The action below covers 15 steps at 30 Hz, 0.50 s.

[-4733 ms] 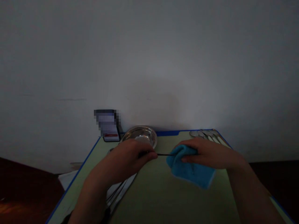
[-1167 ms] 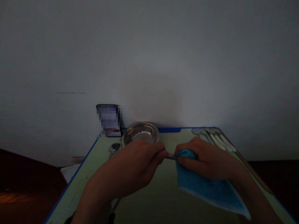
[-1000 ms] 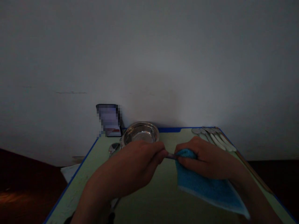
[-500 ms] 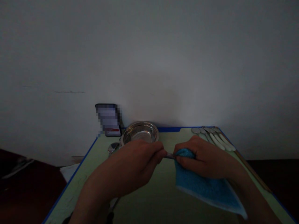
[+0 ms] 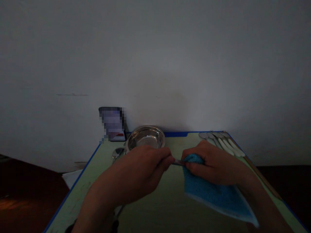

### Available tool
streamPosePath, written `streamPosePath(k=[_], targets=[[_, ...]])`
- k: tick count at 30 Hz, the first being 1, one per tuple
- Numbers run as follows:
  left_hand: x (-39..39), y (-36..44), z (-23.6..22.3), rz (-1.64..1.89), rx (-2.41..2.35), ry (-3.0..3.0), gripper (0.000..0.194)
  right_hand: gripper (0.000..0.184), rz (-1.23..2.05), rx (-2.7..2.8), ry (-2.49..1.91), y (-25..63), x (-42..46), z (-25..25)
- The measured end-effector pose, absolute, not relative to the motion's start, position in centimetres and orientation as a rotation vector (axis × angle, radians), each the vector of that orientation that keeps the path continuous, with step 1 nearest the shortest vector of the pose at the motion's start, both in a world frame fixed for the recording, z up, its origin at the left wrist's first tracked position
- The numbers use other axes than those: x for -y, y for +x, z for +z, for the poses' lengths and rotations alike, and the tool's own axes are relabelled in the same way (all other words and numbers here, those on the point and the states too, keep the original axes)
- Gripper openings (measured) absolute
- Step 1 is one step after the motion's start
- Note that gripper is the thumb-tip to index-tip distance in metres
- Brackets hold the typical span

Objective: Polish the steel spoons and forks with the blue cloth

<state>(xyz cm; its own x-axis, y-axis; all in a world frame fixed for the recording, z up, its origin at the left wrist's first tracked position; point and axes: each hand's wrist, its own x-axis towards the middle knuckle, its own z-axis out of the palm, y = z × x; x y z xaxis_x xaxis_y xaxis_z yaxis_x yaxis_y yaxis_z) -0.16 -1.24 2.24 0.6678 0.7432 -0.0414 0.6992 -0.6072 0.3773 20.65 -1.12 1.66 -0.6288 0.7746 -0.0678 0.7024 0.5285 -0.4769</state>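
Observation:
My left hand is closed around the handle of a thin metal utensil, of which only a short piece shows between my two hands. My right hand is closed on a blue cloth, pinching the cloth around the utensil's far end. The rest of the cloth hangs down toward the near right of the pale green table. Both hands hover just above the table's middle, in front of a shiny metal bowl.
Several spoons with pale handles lie in a row at the table's far right corner. A spoon and other cutlery lie at the left, partly under my left arm. A blurred dark device leans against the white wall.
Since 4.7 s ago my hands have drawn closer together and the cloth now covers more of the utensil. Over the last second almost nothing has moved.

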Motion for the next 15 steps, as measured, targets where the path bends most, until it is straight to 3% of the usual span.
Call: streamPosePath(k=[15], targets=[[1.1, -0.02, 2.36, 0.15, -1.123, 2.511, 0.032, 0.018, 0.784, 2.595, -1.239, 20.65, 1.0, 1.65]])
